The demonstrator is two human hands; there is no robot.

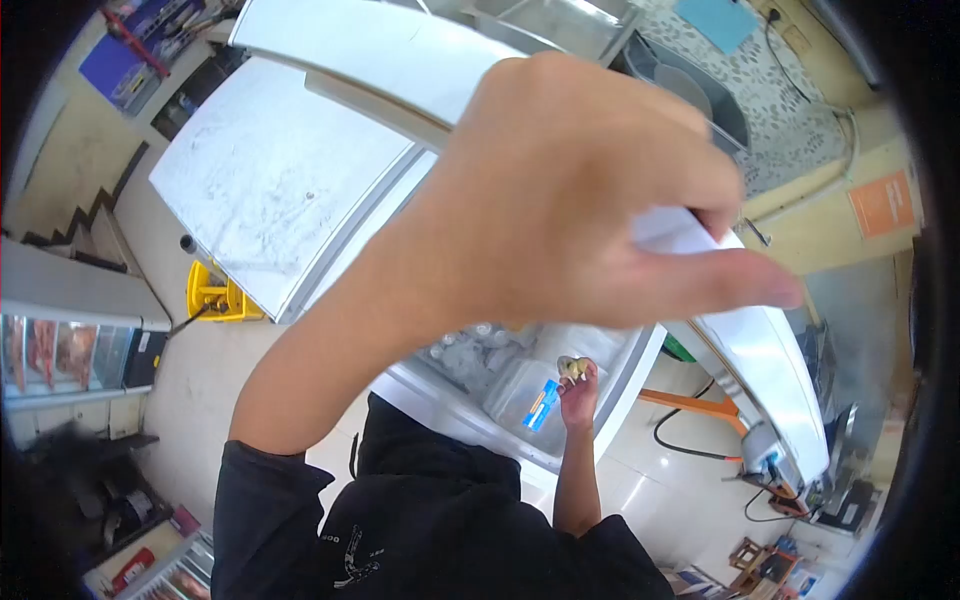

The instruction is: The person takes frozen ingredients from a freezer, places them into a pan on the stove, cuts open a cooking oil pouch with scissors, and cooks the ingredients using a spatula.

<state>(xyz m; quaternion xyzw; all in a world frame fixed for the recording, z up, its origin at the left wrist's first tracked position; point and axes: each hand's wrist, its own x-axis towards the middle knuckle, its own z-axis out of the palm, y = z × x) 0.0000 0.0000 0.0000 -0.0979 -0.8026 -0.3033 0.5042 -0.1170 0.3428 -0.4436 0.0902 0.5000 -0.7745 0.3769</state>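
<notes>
My left hand [575, 190] is large and close to the camera, its back toward me. Its fingers curl down and the thumb stretches out to the right. A white freezer lid [370, 40] stands raised behind it, and whatever the fingers hold is hidden. Lower down, my right hand [578, 400] pinches a small yellowish-grey item [573, 369] above the open freezer. Beneath and left of that hand lies a clear package [510, 392] with a blue and orange label [541, 405]. Frosty, translucent items [465, 358] fill the compartment beside it.
A closed, frosted white lid [260, 170] covers the freezer's left part. A yellow bucket [218, 297] stands on the floor beyond it. Grey bins [690, 95] sit at the upper right. An orange bar [690, 402] and a black cable are right of the freezer.
</notes>
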